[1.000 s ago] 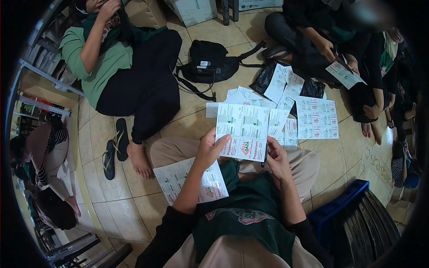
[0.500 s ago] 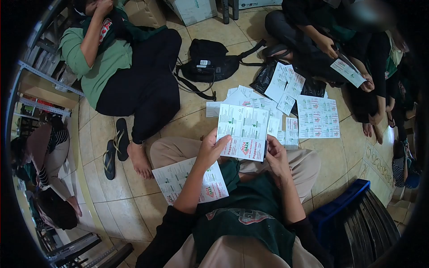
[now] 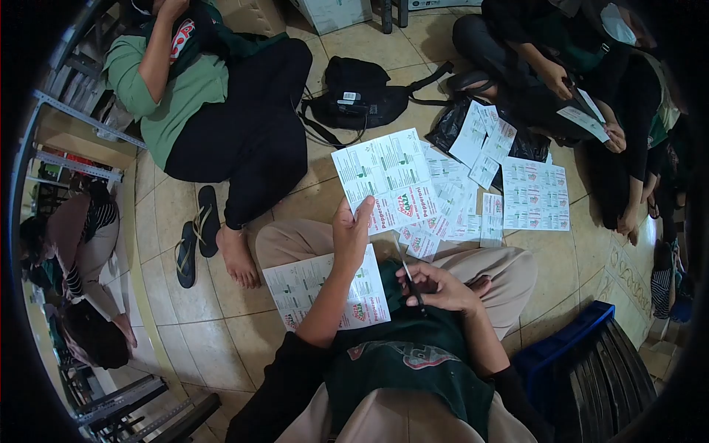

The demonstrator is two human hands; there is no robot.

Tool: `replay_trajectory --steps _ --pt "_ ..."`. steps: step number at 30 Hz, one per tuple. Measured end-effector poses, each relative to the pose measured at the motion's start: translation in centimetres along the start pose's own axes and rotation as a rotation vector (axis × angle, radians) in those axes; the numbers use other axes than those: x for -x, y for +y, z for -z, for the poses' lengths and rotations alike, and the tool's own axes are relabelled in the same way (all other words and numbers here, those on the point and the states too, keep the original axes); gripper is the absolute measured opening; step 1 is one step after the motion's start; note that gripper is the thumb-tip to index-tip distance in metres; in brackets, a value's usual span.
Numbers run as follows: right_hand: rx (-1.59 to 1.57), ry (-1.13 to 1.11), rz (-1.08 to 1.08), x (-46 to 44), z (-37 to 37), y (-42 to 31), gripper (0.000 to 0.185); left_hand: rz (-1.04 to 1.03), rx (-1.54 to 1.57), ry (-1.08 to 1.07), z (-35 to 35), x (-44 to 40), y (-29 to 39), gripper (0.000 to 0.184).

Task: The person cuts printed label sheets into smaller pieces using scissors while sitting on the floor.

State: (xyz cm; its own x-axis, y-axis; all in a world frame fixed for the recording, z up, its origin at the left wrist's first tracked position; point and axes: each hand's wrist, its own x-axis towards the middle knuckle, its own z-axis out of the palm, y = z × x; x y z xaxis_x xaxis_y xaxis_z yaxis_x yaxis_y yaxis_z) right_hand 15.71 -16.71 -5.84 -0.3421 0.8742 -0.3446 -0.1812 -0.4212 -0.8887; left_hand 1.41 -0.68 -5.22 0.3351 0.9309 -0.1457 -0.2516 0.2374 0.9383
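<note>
Mid-frame, the printed sheet (image 3: 390,177) in the left hand (image 3: 351,230) hid the left side of the paper pile (image 3: 456,193), barring a reach there. A gap lay between the hands, but the scissors (image 3: 411,284) in the right hand (image 3: 446,289) jutted up into it. Right of centre, bare floor (image 3: 565,262) offered passage between the pile and a blue-edged slatted object (image 3: 602,369); a black bag (image 3: 353,105) stood at upper centre.
</note>
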Motion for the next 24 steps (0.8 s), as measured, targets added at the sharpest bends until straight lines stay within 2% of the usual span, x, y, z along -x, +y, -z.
replay_trajectory --steps 2,3,24 --pt "-0.237 0.076 0.132 -0.5 -0.2 0.2 0.054 -0.009 0.005 0.003 -0.2 0.0 -0.1 0.026" --pt "-0.265 0.114 0.118 -0.4 -0.3 -0.6 0.054 -0.020 0.009 0.007 -0.3 0.1 -0.1 0.026" --pt "-0.280 0.163 0.136 -0.6 -0.3 -0.9 0.054 -0.021 -0.093 0.000 -1.3 1.3 -0.2 0.021"
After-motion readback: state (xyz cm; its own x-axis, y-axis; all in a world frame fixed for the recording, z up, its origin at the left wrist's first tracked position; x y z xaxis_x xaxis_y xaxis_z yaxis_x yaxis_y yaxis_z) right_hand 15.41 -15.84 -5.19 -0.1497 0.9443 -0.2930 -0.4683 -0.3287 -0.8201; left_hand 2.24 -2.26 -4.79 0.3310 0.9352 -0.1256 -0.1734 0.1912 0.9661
